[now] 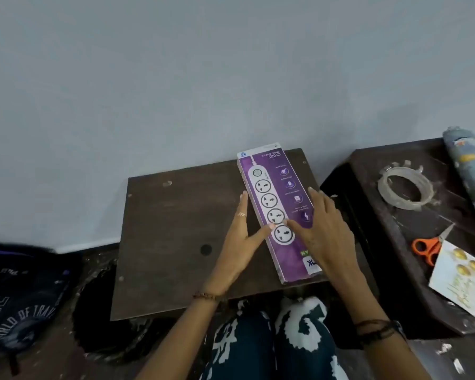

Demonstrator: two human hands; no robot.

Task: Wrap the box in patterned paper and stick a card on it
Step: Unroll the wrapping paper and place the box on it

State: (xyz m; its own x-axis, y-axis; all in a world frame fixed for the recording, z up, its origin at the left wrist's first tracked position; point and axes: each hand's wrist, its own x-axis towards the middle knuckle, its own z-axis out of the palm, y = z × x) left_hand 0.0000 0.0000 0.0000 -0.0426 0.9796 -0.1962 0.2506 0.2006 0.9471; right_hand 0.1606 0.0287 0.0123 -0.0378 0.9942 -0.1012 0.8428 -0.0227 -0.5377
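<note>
A long purple box (279, 193) printed with a power strip lies flat on a dark wooden board (176, 229), running away from me. My left hand (237, 242) lies against its left long side, fingers straight, thumb on top. My right hand (320, 229) rests flat on its right half with straight fingers. On the right-hand stool, a roll of grey patterned paper (466, 165) lies at the far edge, and a white card with gold balloons (458, 275) sits near the front.
A second dark stool (390, 237) to the right also carries a clear tape roll (403, 190) and orange-handled scissors (428, 248). A dark printed bag (19, 297) lies on the floor at the left. A grey wall stands right behind the board.
</note>
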